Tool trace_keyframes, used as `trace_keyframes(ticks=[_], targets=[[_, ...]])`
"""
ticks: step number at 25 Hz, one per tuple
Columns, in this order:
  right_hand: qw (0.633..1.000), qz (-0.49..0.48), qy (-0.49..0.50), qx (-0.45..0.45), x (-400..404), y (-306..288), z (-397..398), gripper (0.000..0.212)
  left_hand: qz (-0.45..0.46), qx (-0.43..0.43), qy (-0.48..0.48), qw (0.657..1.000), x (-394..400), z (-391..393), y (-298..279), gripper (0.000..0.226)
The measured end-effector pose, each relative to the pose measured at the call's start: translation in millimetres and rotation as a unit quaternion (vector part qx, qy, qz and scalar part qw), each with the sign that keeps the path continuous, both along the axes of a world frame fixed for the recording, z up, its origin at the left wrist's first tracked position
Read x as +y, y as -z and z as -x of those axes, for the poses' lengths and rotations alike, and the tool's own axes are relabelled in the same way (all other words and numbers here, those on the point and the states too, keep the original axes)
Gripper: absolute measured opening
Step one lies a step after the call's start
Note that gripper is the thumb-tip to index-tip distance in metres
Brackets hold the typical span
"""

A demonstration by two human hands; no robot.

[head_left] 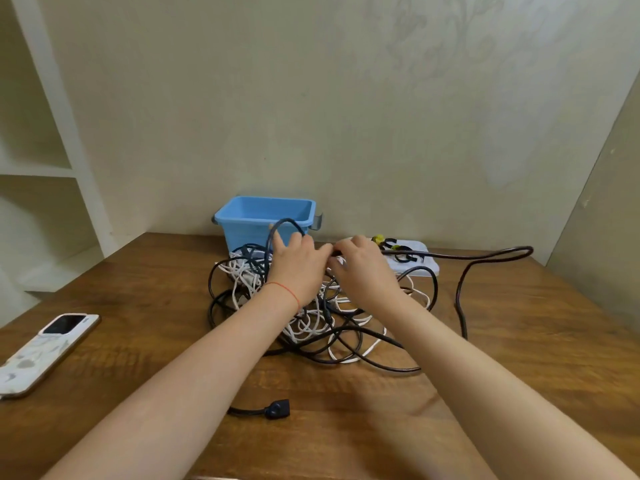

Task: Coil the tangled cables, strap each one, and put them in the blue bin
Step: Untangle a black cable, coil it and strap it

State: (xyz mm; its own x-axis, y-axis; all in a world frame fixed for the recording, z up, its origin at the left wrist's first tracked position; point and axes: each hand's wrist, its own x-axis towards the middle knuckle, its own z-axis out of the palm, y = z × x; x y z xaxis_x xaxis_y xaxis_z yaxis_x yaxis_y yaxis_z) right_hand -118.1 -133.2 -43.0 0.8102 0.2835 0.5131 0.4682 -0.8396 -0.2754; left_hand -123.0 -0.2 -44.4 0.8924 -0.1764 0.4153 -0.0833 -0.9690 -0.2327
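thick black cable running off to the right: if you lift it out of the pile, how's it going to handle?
The thick black cable holds broad, springy-looking bends, so it is probably stiffer than the thin white cables. It runs into the tangle under the right hand, so lifting it will likely drag neighbouring loops. Its free length may swing.

Both hands, left hand (298, 268) and right hand (363, 268), grip a black cable (485, 255) above the tangled cables (311, 327) on a wooden table (519, 341); blue bin (256, 230) behind.

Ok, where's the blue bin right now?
The blue bin stands at the table's far edge by the wall, just behind the cable tangle, left of centre.
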Motion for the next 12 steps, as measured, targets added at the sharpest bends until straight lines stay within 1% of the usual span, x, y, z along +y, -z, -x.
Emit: trace_keyframes(ticks=[2, 3, 4, 5, 6, 7, 9, 10, 12], targets=[[0.999, 0.031, 0.035, -0.022, -5.3, 3.2, -7.2, 0.029, 0.003, -0.027, 0.022, 0.999, 6.9, 2.0, 5.3, 0.016], [0.997, 0.037, 0.059, -0.033, -12.3, 2.1, -10.4, 0.031, 0.012, -0.043, 0.027, 0.999, 15.3, 1.2, 8.4, 0.023], [0.995, 0.019, 0.084, -0.046, -21.3, -1.2, -13.1, 0.033, 0.015, -0.048, 0.021, 0.998, 26.3, -0.9, 11.6, 0.032], [0.992, -0.023, 0.113, -0.054, -31.8, -6.5, -15.0, 0.033, 0.016, -0.041, 0.013, 0.999, 39.3, -2.9, 15.2, 0.036], [0.984, -0.08, 0.148, -0.057, -43.7, -13.7, -16.5, 0.034, 0.013, -0.03, 0.012, 0.999, 51.3, -5.0, 19.2, 0.034], [0.972, -0.136, 0.184, -0.058, -56.6, -20.5, -17.7, 0.035, 0.015, -0.012, 0.01, 1.0, 61.1, -5.8, 23.1, 0.026], [0.946, -0.205, 0.246, -0.056, -81.1, -27.2, -18.2, 0.035, 0.047, 0.008, 0.006, 0.999, 71.0, -6.6, 27.2, 0.012], [0.938, -0.212, 0.271, -0.046, -91.2, -27.7, -18.0, 0.034, 0.066, 0.003, 0.012, 0.998, 69.7, -6.9, 26.0, 0.012], [0.935, -0.184, 0.305, -0.001, -105.7, -24.3, -18.9, 0.027, 0.103, -0.032, 0.046, 0.993, 58.0, -7.1, 16.8, 0.014]])
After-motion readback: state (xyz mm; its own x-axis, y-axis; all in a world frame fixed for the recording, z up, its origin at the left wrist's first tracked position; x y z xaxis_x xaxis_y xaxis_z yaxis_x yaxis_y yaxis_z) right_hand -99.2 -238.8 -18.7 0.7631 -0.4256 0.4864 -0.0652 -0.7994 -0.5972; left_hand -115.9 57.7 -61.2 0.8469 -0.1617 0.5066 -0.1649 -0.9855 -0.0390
